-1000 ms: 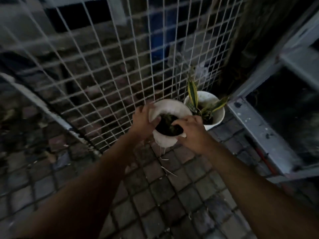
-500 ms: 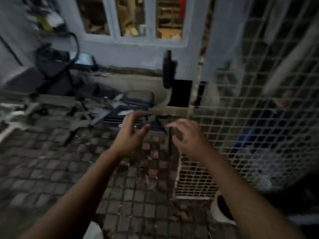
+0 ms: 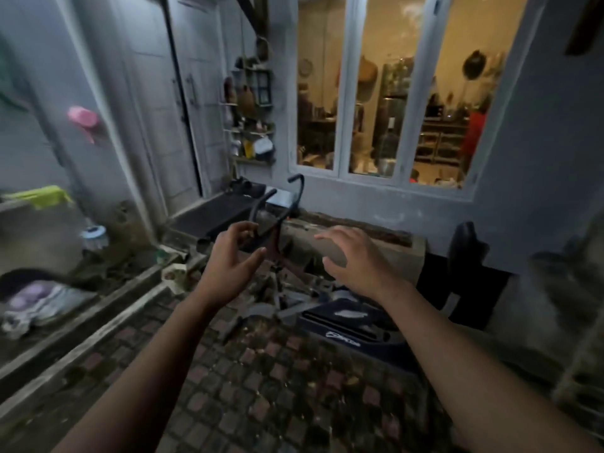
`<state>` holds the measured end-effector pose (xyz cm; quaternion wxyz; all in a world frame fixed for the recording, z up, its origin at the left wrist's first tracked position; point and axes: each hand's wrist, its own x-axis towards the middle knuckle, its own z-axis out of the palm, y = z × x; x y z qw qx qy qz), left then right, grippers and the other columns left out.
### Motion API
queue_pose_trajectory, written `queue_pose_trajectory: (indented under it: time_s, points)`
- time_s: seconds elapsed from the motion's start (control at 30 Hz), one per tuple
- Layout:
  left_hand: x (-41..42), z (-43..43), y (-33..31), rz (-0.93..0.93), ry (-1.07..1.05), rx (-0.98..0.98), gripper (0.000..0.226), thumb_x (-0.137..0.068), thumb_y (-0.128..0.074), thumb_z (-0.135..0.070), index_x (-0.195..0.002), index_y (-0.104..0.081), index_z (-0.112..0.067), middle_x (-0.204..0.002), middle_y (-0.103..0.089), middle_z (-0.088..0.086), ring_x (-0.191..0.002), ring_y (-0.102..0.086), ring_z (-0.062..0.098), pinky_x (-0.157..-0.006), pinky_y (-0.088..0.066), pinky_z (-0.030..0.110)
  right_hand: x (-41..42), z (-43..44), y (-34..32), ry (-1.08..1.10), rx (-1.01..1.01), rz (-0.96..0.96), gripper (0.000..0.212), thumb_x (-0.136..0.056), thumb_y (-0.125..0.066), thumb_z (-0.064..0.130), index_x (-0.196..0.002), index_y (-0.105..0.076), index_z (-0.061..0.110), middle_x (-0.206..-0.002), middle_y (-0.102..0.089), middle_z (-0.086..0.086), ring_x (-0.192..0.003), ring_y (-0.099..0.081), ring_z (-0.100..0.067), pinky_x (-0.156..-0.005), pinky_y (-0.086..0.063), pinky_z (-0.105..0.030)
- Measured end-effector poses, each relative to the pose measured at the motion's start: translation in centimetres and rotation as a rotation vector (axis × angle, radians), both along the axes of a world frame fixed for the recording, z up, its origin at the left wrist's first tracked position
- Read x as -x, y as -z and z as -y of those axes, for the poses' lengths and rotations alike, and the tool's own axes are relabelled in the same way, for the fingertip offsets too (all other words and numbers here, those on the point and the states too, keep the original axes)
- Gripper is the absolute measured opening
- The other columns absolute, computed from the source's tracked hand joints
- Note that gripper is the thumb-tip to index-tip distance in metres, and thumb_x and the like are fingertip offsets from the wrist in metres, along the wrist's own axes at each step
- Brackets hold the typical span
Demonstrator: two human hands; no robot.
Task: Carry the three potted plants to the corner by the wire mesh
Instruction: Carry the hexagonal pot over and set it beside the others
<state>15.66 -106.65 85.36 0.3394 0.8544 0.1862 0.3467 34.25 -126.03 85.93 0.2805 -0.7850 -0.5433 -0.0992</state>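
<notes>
No potted plant is in view. My left hand [image 3: 233,261] is held out in front of me at chest height, fingers curled and apart, holding nothing. My right hand [image 3: 354,258] is level with it to the right, palm down, fingers spread and empty. Both hover over a brick-paved floor [image 3: 261,387]. A blurred strip of the wire mesh [image 3: 585,371] shows at the far right edge.
A fallen exercise machine with black handlebars [image 3: 287,197] and a dark base [image 3: 349,325] lies ahead. A raised concrete ledge [image 3: 81,325] with cloths runs along the left. A lit window [image 3: 385,103] and a grey door [image 3: 183,103] stand behind.
My hands let go of the white pot set down by the mesh next to the other pot. My view has swung away from the corner toward the house wall and window.
</notes>
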Motion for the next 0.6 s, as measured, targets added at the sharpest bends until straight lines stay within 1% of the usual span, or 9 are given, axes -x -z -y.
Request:
queue_pose_trajectory:
  time_s: [0.1,0.13,0.17,0.2,0.27,0.33,0.4,0.5,0.6]
  points:
    - [-1.5,-4.1,0.8,0.011,-0.057,0.032,0.049,-0.097,-0.072,-0.022,-0.142,-0.051,-0.016,-0.138,-0.054,0.013,-0.131,-0.056,0.028,-0.102,-0.054,0.052,-2.3,-5.4,0.3,-0.056,0.020,0.006,0.043,-0.095,-0.064,0.031,-0.137,-0.059,0.028,-0.144,-0.055,0.000,-0.137,-0.044,-0.023,-0.110,-0.035,-0.035]
    - [-2.2,-5.3,1.1,0.010,-0.076,0.036,0.052,-0.098,-0.072,-0.024,-0.144,-0.048,-0.020,-0.139,-0.052,0.011,-0.132,-0.054,0.028,-0.101,-0.055,0.058,-3.3,-7.2,0.5,-0.077,0.030,0.010,0.043,-0.095,-0.064,0.031,-0.137,-0.058,0.028,-0.144,-0.055,0.000,-0.137,-0.043,-0.022,-0.111,-0.034,-0.036]
    - [-3.2,-6.5,1.5,0.005,-0.093,0.038,0.055,-0.098,-0.071,-0.026,-0.146,-0.046,-0.023,-0.140,-0.051,0.010,-0.133,-0.053,0.027,-0.100,-0.055,0.060,-4.5,-9.1,0.7,-0.092,0.041,0.014,0.043,-0.095,-0.064,0.031,-0.137,-0.058,0.028,-0.143,-0.055,-0.001,-0.137,-0.044,-0.023,-0.112,-0.034,-0.037]
    - [-4.5,-7.8,1.9,-0.004,-0.108,0.039,0.058,-0.098,-0.071,-0.028,-0.148,-0.043,-0.026,-0.143,-0.049,0.010,-0.136,-0.051,0.027,-0.102,-0.054,0.060,-6.0,-11.0,1.0,-0.103,0.044,0.019,0.043,-0.094,-0.064,0.031,-0.137,-0.058,0.028,-0.142,-0.055,-0.001,-0.136,-0.044,-0.023,-0.113,-0.034,-0.038]
    - [-7.6,-10.7,3.0,-0.056,-0.127,0.031,0.065,-0.098,-0.071,-0.032,-0.153,-0.036,-0.029,-0.151,-0.046,0.010,-0.142,-0.046,0.028,-0.111,-0.047,0.057,-9.5,-15.2,1.9,-0.119,0.030,0.020,0.043,-0.094,-0.065,0.029,-0.136,-0.059,0.025,-0.141,-0.056,-0.002,-0.136,-0.046,-0.024,-0.114,-0.035,-0.041]
    - [-11.3,-14.0,4.5,-0.153,-0.141,0.023,0.073,-0.097,-0.070,-0.038,-0.158,-0.030,-0.029,-0.158,-0.040,0.010,-0.148,-0.039,0.029,-0.120,-0.039,0.050,-13.4,-20.1,3.1,-0.136,0.031,0.013,0.043,-0.094,-0.065,0.029,-0.137,-0.058,0.024,-0.144,-0.054,-0.002,-0.139,-0.044,-0.025,-0.117,-0.035,-0.045]
    - [-15.0,-17.4,6.3,-0.255,-0.173,0.031,0.079,-0.097,-0.069,-0.043,-0.161,-0.025,-0.026,-0.163,-0.035,0.011,-0.152,-0.033,0.030,-0.120,-0.033,0.044,-17.3,-25.0,4.7,-0.147,0.051,-0.010,0.046,-0.096,-0.064,0.031,-0.140,-0.056,0.025,-0.149,-0.051,-0.001,-0.144,-0.040,-0.025,-0.120,-0.032,-0.046]
    - [-20.1,-22.0,8.6,-0.356,-0.195,0.143,0.082,-0.098,-0.067,-0.043,-0.162,-0.021,-0.023,-0.166,-0.029,0.012,-0.155,-0.028,0.030,-0.122,-0.031,0.045,-22.8,-31.3,7.2,-0.164,0.083,-0.101,0.047,-0.098,-0.062,0.034,-0.144,-0.053,0.027,-0.153,-0.047,-0.001,-0.146,-0.037,-0.025,-0.124,-0.027,-0.043]
    - [-24.9,-25.8,11.0,-0.419,-0.197,0.168,0.082,-0.098,-0.068,-0.039,-0.163,-0.021,-0.019,-0.166,-0.028,0.014,-0.156,-0.026,0.031,-0.125,-0.029,0.046,-27.9,-37.2,9.0,-0.173,0.136,-0.118,0.045,-0.100,-0.058,0.037,-0.145,-0.053,0.029,-0.155,-0.046,-0.001,-0.148,-0.035,-0.028,-0.123,-0.027,-0.051]
